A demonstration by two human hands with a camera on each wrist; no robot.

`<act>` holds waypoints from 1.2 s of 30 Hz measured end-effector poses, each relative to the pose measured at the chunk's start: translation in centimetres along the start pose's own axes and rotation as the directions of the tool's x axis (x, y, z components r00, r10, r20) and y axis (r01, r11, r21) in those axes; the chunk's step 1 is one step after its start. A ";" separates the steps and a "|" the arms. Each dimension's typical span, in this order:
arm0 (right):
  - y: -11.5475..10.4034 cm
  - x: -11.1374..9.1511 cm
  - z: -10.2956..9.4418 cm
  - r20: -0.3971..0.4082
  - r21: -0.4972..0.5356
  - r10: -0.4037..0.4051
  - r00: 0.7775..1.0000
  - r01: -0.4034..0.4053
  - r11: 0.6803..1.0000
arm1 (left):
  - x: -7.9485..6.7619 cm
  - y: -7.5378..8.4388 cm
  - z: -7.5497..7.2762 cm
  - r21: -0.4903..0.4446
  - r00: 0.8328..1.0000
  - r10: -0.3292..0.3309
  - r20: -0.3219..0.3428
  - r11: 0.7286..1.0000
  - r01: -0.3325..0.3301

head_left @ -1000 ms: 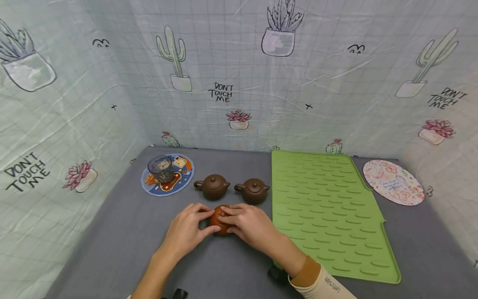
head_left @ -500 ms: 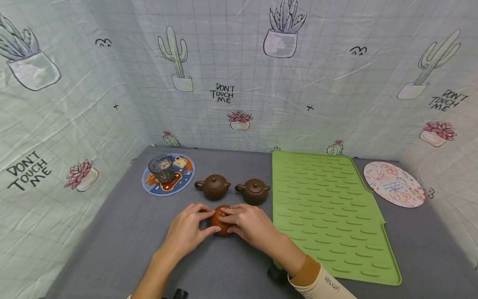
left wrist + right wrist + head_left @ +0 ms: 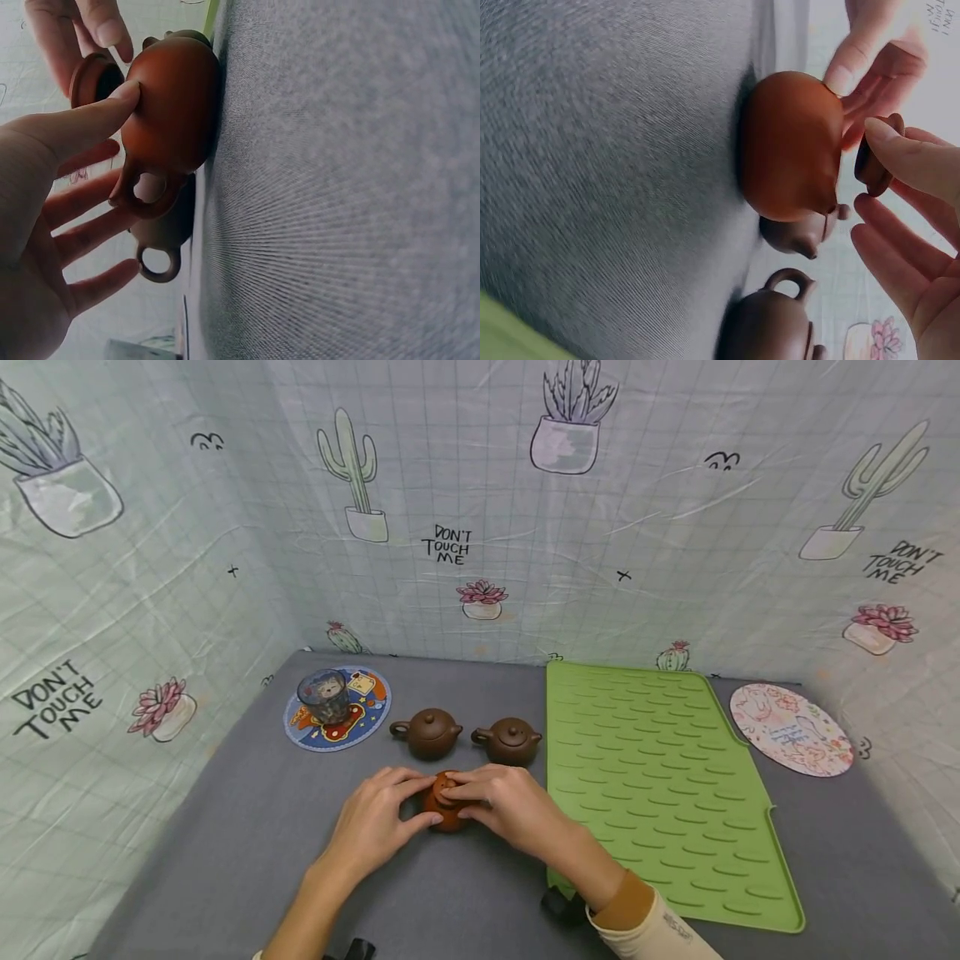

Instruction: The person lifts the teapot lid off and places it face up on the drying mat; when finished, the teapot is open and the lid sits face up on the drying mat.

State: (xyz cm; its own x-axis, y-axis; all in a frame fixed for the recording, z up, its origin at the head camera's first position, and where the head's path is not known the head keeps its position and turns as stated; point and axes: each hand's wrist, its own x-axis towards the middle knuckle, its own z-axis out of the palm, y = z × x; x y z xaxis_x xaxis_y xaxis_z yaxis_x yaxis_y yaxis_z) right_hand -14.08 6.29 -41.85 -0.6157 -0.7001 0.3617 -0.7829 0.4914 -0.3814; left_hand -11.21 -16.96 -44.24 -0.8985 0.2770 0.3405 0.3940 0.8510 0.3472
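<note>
A reddish-brown clay teapot stands on the grey cloth between the hands. My left hand steadies it, thumb pressed to its shoulder and fingers on the far side near the handle. My right hand pinches the teapot's lid between thumb and fingers. In both wrist views the lid is tilted and apart from the pot, just above its opening. The inside of the pot is hidden. Just beyond stand two dark brown teapots, a left one and a right one, both with lids on.
A glass stands on a round blue patterned mat at the back left. A green ridged mat lies to the right, with a pale floral oval mat beyond it. Printed cloth walls enclose the table's back and sides.
My right hand has risen slightly, lifting the lid off the reddish-brown teapot, where it sat before. The left hand and the teapot have stayed in place.
</note>
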 end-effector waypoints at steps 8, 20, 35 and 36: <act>0.0 -0.5 -1.8 -0.057 -0.045 -0.006 0.998 0.004 0.999 | 0.1 -0.1 0.0 0.001 0.999 0.051 -0.012 0.999 -0.051; 0.8 -1.9 -3.9 -0.160 -0.068 -0.035 0.986 0.024 0.997 | 0.2 -0.1 -0.1 -0.029 0.999 0.024 0.043 0.999 -0.023; 2.0 -5.0 -6.5 -0.274 -0.077 0.023 0.961 -0.045 0.996 | 0.5 -0.3 -0.1 -0.051 0.999 0.028 0.027 0.998 -0.027; 2.0 -5.3 -6.6 -0.278 -0.082 0.032 0.960 -0.057 0.995 | 0.5 -0.3 -0.1 -0.055 0.999 0.029 0.028 0.998 -0.028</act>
State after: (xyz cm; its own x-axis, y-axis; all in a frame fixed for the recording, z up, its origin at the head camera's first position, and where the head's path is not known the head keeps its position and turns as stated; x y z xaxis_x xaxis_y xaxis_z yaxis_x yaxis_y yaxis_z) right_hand -13.03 14.43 -38.89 -0.6409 -0.5126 0.5714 -0.7515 0.5709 -0.3307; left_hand -11.76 -17.16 -44.12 -0.8915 0.3141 0.3263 0.4289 0.8173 0.3848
